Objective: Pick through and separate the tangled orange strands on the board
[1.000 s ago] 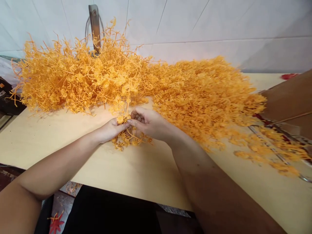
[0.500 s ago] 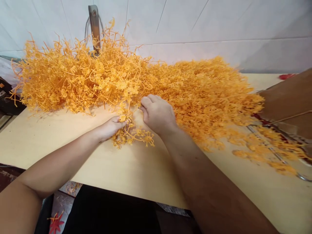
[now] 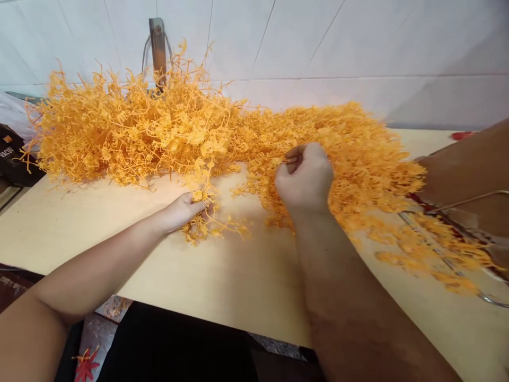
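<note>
Two heaps of orange plastic artificial flower sprigs lie on the pale table. The left heap [image 3: 131, 132] is loose and tangled, and the right heap [image 3: 358, 154] is denser. My left hand [image 3: 187, 210] pinches an orange sprig [image 3: 202, 223] just in front of the left heap; strands run from it back up toward that heap. My right hand [image 3: 306, 178] is curled closed over the near side of the right heap. What lies inside its fingers, if anything, is hidden.
A pale wooden table [image 3: 167, 276] spans the view below a tiled wall [image 3: 302, 42]. An upright metal bracket [image 3: 158, 50] stands behind the left heap. At right are a brown cardboard piece [image 3: 469, 164] and a metal rod [image 3: 491, 301]; a black box [image 3: 14, 154] is at left.
My right hand has moved right, away from my left hand, to the right heap. My left hand keeps its pinch on the sprig. The view has tilted slightly.
</note>
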Available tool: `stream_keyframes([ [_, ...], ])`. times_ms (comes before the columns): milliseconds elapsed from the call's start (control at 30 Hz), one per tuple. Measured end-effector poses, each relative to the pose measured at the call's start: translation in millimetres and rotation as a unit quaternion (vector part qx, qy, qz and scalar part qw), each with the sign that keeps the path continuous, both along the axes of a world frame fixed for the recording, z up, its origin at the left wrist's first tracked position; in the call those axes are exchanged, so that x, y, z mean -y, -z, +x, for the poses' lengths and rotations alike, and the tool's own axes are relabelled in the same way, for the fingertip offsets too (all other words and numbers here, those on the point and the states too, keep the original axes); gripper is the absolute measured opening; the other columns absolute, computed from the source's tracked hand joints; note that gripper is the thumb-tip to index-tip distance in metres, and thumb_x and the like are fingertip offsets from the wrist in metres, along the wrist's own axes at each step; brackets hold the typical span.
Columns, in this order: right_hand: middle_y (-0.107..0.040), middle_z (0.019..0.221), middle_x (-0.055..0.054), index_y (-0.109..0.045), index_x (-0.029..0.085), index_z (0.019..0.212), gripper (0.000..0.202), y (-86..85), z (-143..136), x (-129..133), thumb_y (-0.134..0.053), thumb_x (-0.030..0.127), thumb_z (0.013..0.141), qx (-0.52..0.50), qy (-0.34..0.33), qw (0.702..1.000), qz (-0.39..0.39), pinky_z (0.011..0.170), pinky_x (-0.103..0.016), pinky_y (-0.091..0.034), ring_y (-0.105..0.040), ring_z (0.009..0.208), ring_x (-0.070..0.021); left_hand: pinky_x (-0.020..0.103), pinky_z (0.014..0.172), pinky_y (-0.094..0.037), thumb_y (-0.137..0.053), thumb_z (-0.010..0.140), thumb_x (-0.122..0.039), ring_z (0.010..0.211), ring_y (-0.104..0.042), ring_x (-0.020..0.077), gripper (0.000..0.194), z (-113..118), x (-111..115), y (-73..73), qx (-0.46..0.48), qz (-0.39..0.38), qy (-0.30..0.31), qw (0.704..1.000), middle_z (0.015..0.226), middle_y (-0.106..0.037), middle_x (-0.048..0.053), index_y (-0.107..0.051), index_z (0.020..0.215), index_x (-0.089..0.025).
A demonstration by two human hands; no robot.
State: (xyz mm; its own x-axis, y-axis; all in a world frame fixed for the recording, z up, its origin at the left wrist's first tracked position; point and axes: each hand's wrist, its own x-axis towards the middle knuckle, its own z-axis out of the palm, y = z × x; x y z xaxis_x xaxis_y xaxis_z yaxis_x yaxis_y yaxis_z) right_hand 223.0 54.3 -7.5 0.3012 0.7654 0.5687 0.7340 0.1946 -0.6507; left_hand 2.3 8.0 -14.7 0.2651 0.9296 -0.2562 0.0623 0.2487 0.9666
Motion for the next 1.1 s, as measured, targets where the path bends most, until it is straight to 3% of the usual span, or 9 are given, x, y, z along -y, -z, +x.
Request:
stream_keyframes([
  [167, -0.054, 0.083, -0.010, -0.053, 0.018, 0.074, 0.026, 9.6, 2.5, -3.4, -0.041, 0.001, 0.059, 0.071, 0.033, 0.997, 0.004, 0.077, -0.038, -0.039, -0.049, 0.085, -0.0235, 0.020, 0.048, -0.033, -0.052, 0.073, -0.022, 0.046, -0.043, 0.0061, 0.011, 10.8, 3.2, 0.8, -0.091, 0.028, -0.011, 0.995, 0.054, -0.049, -0.003, -0.051, 0.066, -0.013],
  [333, -0.059, 0.098, -0.009, -0.064, 0.016, 0.078, 0.039, -5.4, -26.0, 12.4, -0.036, -0.002, 0.056, 0.139, -0.013, 0.988, 0.062, 0.083, -0.037, -0.039, -0.048, 0.097, -0.0235, 0.020, 0.044, -0.026, -0.049, 0.071, -0.024, 0.043, -0.037, 0.0066, 0.015, 10.5, 2.9, 0.2, -0.210, 0.070, -0.024, 0.975, 0.049, -0.043, -0.004, -0.044, 0.059, -0.016],
  [467, -0.054, 0.073, -0.007, -0.058, 0.016, 0.061, 0.027, -11.7, -39.7, 18.0, -0.035, 0.002, 0.062, 0.143, -0.058, 0.987, 0.034, 0.076, -0.035, -0.040, -0.048, 0.079, -0.0195, 0.021, 0.043, -0.022, -0.050, 0.070, -0.026, 0.040, -0.032, 0.0066, 0.025, 8.5, 3.5, -6.0, -0.260, 0.076, -0.026, 0.962, 0.040, -0.034, -0.005, -0.036, 0.050, -0.018],
  [533, -0.048, 0.071, -0.007, -0.056, 0.016, 0.060, 0.022, -9.8, -32.5, 15.0, -0.038, 0.004, 0.062, 0.127, -0.018, 0.992, 0.004, 0.075, -0.037, -0.040, -0.047, 0.077, -0.0202, 0.022, 0.043, -0.022, -0.051, 0.069, -0.026, 0.040, -0.031, 0.0068, 0.027, 8.3, 3.4, -7.7, -0.268, 0.072, -0.034, 0.960, 0.038, -0.033, -0.005, -0.035, 0.049, -0.019],
  [700, -0.047, 0.098, -0.018, -0.059, 0.014, 0.075, 0.013, -8.6, -16.4, 10.4, -0.055, 0.015, 0.063, 0.144, 0.081, 0.986, 0.029, 0.084, -0.046, -0.034, -0.042, 0.101, -0.0316, 0.022, 0.043, -0.022, -0.053, 0.068, -0.027, 0.040, -0.032, 0.0072, 0.027, 8.0, 2.0, -6.0, -0.274, 0.081, -0.034, 0.958, 0.039, -0.035, -0.004, -0.035, 0.049, -0.019],
  [767, -0.049, 0.096, -0.017, -0.058, 0.015, 0.075, 0.012, -11.1, -26.5, 15.2, -0.057, 0.025, 0.069, 0.156, 0.034, 0.986, 0.056, 0.084, -0.046, -0.034, -0.043, 0.099, -0.0302, 0.022, 0.044, -0.023, -0.050, 0.069, -0.028, 0.042, -0.034, 0.0080, 0.026, 7.6, 2.0, -4.4, -0.292, 0.097, -0.024, 0.951, 0.040, -0.036, -0.003, -0.035, 0.049, -0.019],
  [933, -0.053, 0.078, -0.009, -0.054, 0.016, 0.077, 0.021, -14.9, -79.1, 41.4, -0.053, 0.037, 0.076, 0.179, -0.201, 0.962, 0.042, 0.070, -0.034, -0.040, -0.049, 0.076, -0.0194, 0.024, 0.053, -0.034, -0.045, 0.072, -0.028, 0.055, -0.048, 0.0136, 0.019, 9.2, 2.3, -2.9, -0.377, 0.179, 0.016, 0.909, 0.056, -0.053, 0.004, -0.047, 0.057, -0.016],
  [1033, -0.055, 0.079, -0.007, -0.053, 0.016, 0.084, 0.025, -13.7, -99.4, 53.3, -0.055, 0.039, 0.075, 0.192, -0.253, 0.948, -0.017, 0.063, -0.031, -0.038, -0.048, 0.069, -0.0178, 0.028, 0.061, -0.039, -0.043, 0.074, -0.027, 0.069, -0.055, 0.0194, 0.020, 11.4, 3.3, -6.1, -0.444, 0.225, 0.059, 0.865, 0.074, -0.062, 0.009, -0.057, 0.068, -0.014],
  [1100, -0.054, 0.075, -0.005, -0.052, 0.017, 0.084, 0.020, -12.0, -102.8, 54.6, -0.053, 0.035, 0.077, 0.156, -0.264, 0.950, -0.062, 0.059, -0.029, -0.036, -0.047, 0.063, -0.0151, 0.029, 0.063, -0.041, -0.042, 0.075, -0.027, 0.074, -0.058, 0.0216, 0.022, 11.6, 5.0, -8.6, -0.458, 0.223, 0.072, 0.857, 0.081, -0.064, 0.011, -0.060, 0.076, -0.014],
])
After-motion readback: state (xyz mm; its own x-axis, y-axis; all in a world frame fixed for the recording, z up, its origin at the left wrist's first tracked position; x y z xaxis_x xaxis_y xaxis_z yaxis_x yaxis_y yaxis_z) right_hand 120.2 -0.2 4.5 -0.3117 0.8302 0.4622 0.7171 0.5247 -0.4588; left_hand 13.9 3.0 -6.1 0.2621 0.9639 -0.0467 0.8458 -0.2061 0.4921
